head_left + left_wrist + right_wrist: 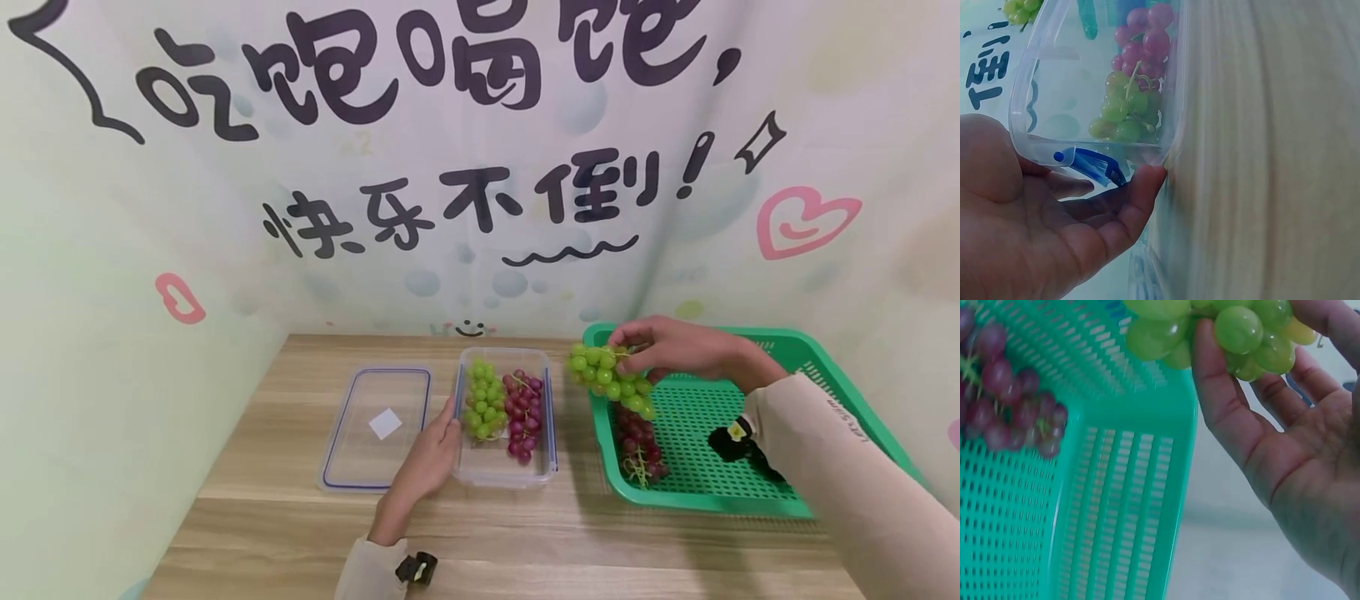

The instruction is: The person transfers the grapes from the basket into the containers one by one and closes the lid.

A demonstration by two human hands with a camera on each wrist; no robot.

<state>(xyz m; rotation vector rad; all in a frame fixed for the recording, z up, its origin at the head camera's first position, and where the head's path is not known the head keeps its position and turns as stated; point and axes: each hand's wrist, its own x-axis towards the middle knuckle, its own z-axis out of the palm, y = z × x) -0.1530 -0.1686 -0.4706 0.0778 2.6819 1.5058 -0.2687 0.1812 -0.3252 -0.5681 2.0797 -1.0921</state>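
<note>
My right hand (667, 346) holds a bunch of green grapes (603, 371) over the left rim of a green plastic basket (720, 408). Inside that basket, below the hand, lies a bunch of red grapes (637, 446). With bent fingers my left hand (431, 458) grips the left side of a clear plastic container (487, 471), by a blue-edged clip (1094, 165). A green bunch (483, 404) lies in the container's left half, and a red bunch (523, 417) beside it on the right. The right wrist view shows fingers around the held green grapes (1238, 331).
Left of the container, a clear lid (352, 454) with a blue seal lies flat on the wooden table (480, 550), a white square label (386, 423) on it. Behind the table hangs a printed cloth (420, 233) with dark lettering. The basket's rim stands above the tabletop.
</note>
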